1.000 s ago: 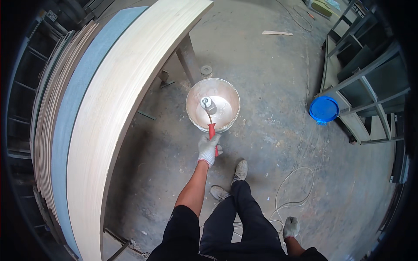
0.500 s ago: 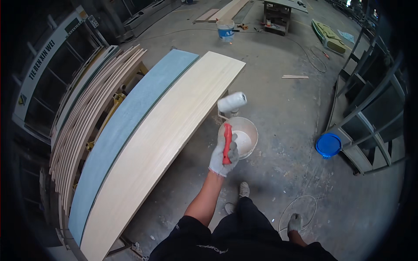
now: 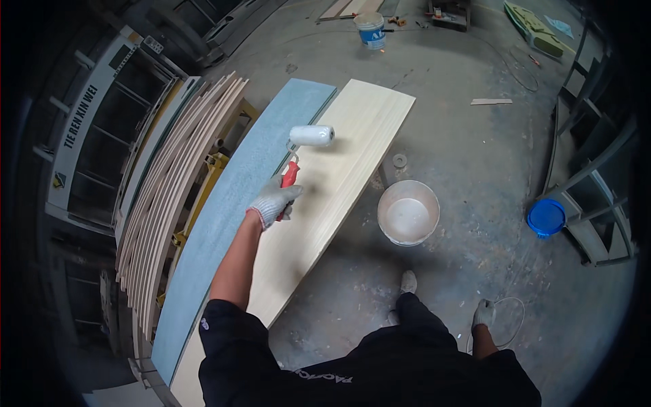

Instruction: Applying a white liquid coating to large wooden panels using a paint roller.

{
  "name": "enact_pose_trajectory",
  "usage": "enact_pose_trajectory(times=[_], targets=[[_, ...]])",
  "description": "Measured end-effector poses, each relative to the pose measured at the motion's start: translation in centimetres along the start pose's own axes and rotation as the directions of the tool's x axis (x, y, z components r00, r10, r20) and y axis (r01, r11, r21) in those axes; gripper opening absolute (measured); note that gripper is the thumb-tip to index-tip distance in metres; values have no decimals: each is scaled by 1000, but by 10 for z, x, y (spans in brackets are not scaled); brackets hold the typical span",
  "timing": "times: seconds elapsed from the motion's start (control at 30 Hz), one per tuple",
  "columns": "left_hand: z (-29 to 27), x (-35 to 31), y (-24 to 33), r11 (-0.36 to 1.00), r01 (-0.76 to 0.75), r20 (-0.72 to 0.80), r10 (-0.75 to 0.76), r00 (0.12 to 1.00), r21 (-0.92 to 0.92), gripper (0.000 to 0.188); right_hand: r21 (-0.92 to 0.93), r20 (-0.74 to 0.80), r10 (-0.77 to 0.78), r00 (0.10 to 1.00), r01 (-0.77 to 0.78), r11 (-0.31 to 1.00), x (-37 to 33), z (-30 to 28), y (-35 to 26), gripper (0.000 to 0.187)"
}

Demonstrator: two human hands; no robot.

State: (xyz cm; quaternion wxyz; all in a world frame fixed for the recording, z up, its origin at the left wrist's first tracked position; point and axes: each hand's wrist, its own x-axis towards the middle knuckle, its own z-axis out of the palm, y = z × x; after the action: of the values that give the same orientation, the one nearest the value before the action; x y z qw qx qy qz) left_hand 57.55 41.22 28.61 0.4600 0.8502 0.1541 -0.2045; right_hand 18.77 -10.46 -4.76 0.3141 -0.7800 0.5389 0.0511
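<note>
My left hand (image 3: pixel 274 199), in a grey-white knit glove, is closed around the red handle of a paint roller (image 3: pixel 312 136). The white sleeve of the roller hangs over the far half of a long cream board (image 3: pixel 369 122), near its seam with the blue board (image 3: pixel 230 176) on the left. A shadow falls on the cream board beside the sleeve, so the roller seems held above the surface. Low at my right side hangs my gloved right hand (image 3: pixel 484 313), small in the picture, its fingers not clear. A bucket (image 3: pixel 409 239) with whitish liquid stands on the floor right of the boards.
Several thin curved wooden strips (image 3: pixel 183 176) lean in a stack left of the blue board. A blue lid or bucket (image 3: pixel 546 218) sits by a metal frame (image 3: pixel 597 183) at the right. Farther off are a white-and-blue bucket (image 3: pixel 371 34) and a loose wood strip (image 3: pixel 491 102).
My left hand has carried the roller from above the bucket leftward to over the cream board. The view has shifted, and my right hand still hangs at my side.
</note>
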Motion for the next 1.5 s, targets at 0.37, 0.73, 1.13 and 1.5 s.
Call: enact_pose_trajectory(times=[0.37, 0.73, 1.13, 1.5], targets=[[-89, -35, -97, 927, 80, 101, -125, 987, 367, 30, 139, 37, -106, 994, 100, 985, -64, 59, -40, 37], [-222, -260, -353, 640, 101, -14, -139, 990, 762, 47, -52, -17, -151, 988, 150, 987, -246, 144, 46, 39], [-319, -453, -500, 547, 102, -15, -161, 987, 831, 58, 148, 199, -220, 955, 193, 970, -337, 167, 35, 36], [-177, -154, -257, 454, -294, 232, 188, 954, 841, 31, 304, 42, 223, 974, -225, 926, -337, 143, 216, 45]])
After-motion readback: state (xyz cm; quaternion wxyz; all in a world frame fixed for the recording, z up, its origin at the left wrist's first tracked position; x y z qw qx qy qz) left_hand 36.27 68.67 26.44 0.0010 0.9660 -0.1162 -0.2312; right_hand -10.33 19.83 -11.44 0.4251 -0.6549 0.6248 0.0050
